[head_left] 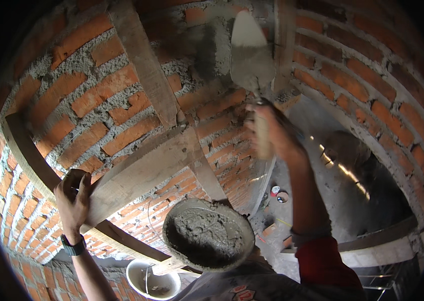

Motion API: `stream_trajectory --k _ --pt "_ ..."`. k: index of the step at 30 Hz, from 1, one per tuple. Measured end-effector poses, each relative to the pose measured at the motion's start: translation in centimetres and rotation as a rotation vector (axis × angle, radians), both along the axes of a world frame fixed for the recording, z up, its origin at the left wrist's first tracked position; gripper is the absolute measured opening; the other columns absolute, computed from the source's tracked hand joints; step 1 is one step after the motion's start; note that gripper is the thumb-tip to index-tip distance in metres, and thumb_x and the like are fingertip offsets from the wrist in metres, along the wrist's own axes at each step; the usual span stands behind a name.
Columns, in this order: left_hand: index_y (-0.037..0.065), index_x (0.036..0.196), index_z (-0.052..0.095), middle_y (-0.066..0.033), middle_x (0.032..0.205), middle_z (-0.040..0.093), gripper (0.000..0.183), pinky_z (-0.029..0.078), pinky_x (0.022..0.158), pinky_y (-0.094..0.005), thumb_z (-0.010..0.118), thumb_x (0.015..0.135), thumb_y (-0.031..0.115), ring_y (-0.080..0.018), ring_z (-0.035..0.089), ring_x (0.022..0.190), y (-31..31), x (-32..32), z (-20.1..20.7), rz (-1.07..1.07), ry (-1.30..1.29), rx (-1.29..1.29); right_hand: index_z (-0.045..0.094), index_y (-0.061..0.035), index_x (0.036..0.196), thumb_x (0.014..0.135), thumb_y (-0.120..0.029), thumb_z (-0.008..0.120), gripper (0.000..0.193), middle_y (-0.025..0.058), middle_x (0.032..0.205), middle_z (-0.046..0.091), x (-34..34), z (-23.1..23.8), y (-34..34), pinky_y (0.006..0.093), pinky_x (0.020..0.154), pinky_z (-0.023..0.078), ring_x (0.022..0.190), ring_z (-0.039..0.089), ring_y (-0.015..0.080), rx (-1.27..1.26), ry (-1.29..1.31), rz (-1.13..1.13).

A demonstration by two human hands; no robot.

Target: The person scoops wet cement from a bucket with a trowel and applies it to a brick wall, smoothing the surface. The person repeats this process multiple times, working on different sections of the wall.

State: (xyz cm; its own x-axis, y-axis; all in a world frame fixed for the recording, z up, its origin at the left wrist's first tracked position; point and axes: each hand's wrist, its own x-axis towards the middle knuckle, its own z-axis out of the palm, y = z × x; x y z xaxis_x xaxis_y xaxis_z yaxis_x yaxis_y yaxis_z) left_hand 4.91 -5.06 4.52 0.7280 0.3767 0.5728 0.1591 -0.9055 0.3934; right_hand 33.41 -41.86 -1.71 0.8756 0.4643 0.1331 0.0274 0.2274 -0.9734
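My right hand (pixel 274 128) is raised and closed around the wooden handle of a trowel (pixel 250 52). The trowel's blade points up against the brick wall (pixel 136 100) and is smeared with grey mortar at its lower part; the hand is slightly blurred. Lower on the left, my left hand (pixel 74 198) wears a dark wristwatch (pixel 73 246). Its fingers are bent around the end of a wide wooden board (pixel 141 173). Below, between my arms, is a round basin (pixel 243 218) with wet mortar (pixel 199 231) in it.
An upright plank (pixel 144 60) meets the board against the wall. A curved-looking timber beam (pixel 29 150) runs along the left. Beside the basin is a white bucket (pixel 132 281). To the right, a brick wall edge (pixel 367 85) borders an opening with a grey floor far below.
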Motion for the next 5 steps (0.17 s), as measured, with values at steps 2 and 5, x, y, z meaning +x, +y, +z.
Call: stream_trajectory --k 2,5 --pt "-0.004 0.095 0.066 -0.0082 0.08 0.067 0.024 0.049 0.068 -0.0296 0.062 0.101 0.019 -0.0131 0.061 0.072 0.0 0.1 -0.3 0.047 0.001 -0.018 0.061 -0.0061 0.114 0.096 -0.043 0.069 0.042 -0.0002 0.076 0.058 3.0 0.9 -4.0 0.026 0.054 0.05 0.061 0.056 0.0079 -0.363 -0.261 -0.139" --pt "-0.002 0.091 0.068 -0.0121 0.078 0.069 0.025 0.05 0.067 -0.0318 0.065 0.099 0.022 -0.0156 0.062 0.068 -0.2 0.5 -0.7 0.08 -0.054 -0.051 0.064 -0.0061 0.111 0.094 -0.041 0.074 0.041 0.0018 0.08 0.065 7.8 1.5 -7.1 0.0249 0.056 0.05 0.064 0.061 0.0083 -0.653 -0.559 -0.186"
